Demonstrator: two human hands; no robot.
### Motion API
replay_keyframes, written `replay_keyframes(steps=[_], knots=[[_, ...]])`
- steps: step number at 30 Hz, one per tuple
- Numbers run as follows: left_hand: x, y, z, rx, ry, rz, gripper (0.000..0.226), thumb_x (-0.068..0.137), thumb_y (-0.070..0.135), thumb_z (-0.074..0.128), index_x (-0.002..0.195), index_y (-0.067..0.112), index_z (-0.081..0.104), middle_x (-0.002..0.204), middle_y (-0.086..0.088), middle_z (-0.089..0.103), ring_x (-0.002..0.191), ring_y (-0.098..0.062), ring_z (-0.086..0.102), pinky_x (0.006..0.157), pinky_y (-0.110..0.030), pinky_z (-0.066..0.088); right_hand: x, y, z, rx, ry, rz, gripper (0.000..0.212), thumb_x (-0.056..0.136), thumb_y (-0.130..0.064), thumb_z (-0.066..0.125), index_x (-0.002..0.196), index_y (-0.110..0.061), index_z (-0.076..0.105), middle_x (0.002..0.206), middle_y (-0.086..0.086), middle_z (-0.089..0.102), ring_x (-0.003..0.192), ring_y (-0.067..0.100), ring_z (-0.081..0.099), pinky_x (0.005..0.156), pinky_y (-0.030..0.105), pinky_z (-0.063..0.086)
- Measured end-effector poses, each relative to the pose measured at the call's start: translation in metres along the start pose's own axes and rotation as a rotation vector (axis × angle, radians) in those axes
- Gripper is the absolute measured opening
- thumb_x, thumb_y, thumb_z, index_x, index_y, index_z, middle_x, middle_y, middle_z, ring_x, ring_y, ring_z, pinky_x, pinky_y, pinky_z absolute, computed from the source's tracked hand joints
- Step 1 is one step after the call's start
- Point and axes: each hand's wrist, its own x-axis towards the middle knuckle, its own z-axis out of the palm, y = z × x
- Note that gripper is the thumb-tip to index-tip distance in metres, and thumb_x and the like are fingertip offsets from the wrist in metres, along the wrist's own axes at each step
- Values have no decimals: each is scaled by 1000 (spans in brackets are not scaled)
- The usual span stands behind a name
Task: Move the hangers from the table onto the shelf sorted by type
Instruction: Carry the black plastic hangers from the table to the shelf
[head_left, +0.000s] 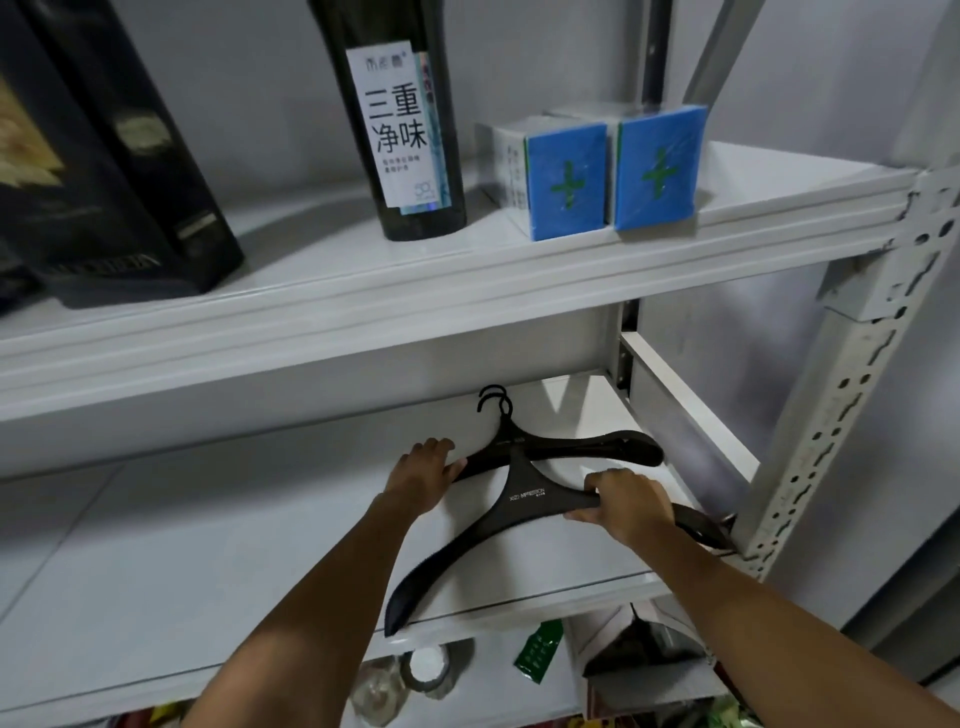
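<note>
Right hand: fingers curled shut round upper black hanger, its right arm. Left hand: fingers loosely bent, resting on lower black hanger. Step: stacking matched pair on middle shelf. Next: square and let go. Open room at nine o'clock; upright post crowds three o'clock.

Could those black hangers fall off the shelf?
Maybe. The front hanger has one end poking past the shelf edge, so it might tip off if the right hand lets go now. The two hooks sit together, so the back hanger under the left hand could get dragged along.
</note>
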Motion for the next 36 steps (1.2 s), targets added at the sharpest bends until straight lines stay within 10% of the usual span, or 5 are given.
replay_keyframes(steps=[36], knots=[[2, 23, 4, 205, -114, 39, 63, 97, 53, 30, 148, 16, 22, 149, -7, 33, 138, -27, 29, 114, -38, 22, 45, -25, 20, -33, -46, 255, 62, 78, -66, 60, 116, -18, 58, 121, 3, 58, 119, 25, 48, 85, 31, 41]])
